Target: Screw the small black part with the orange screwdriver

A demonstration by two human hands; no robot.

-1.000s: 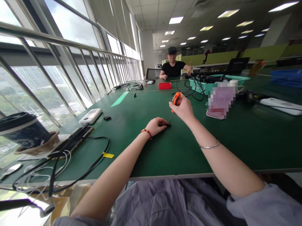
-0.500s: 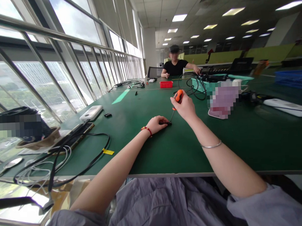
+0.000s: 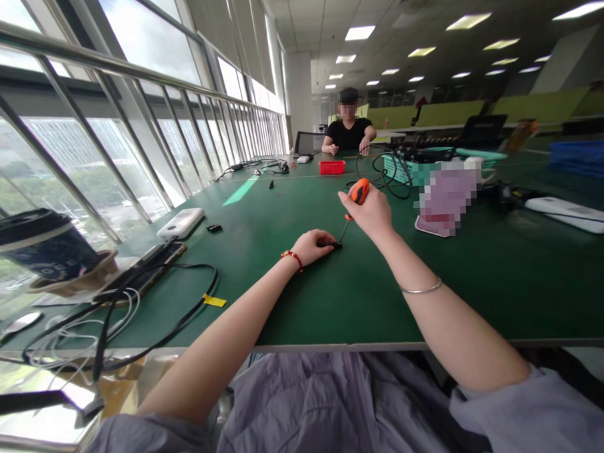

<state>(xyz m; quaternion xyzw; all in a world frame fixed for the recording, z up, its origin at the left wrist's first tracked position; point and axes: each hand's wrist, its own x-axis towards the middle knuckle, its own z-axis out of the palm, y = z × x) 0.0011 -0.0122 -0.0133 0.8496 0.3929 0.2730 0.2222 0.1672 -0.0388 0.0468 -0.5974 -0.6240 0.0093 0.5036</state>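
My right hand (image 3: 372, 211) is closed around the orange and black handle of a screwdriver (image 3: 360, 190). Its thin shaft slants down to the left, and the tip meets a small black part (image 3: 335, 244) on the green table (image 3: 295, 307). My left hand (image 3: 311, 247) pinches that part against the tabletop from the left, its fingers hiding most of it. What kind of part it is, I cannot make out. Another small black piece (image 3: 214, 227) lies farther left, apart from both hands.
On the left are a cup (image 3: 42, 244), a white device (image 3: 182, 223), a phone (image 3: 144, 273) and tangled cables (image 3: 161, 339). A red tray (image 3: 332, 168) stands ahead. To the right are a teal basket (image 3: 397, 171), a propped phone (image 3: 448, 197) and a white device (image 3: 574, 214). A person (image 3: 348, 131) sits opposite.
My hands, the screwdriver and the black part stay nearly in place. The person opposite has drawn an outstretched arm back from the basket toward the body. My view has shifted slightly.
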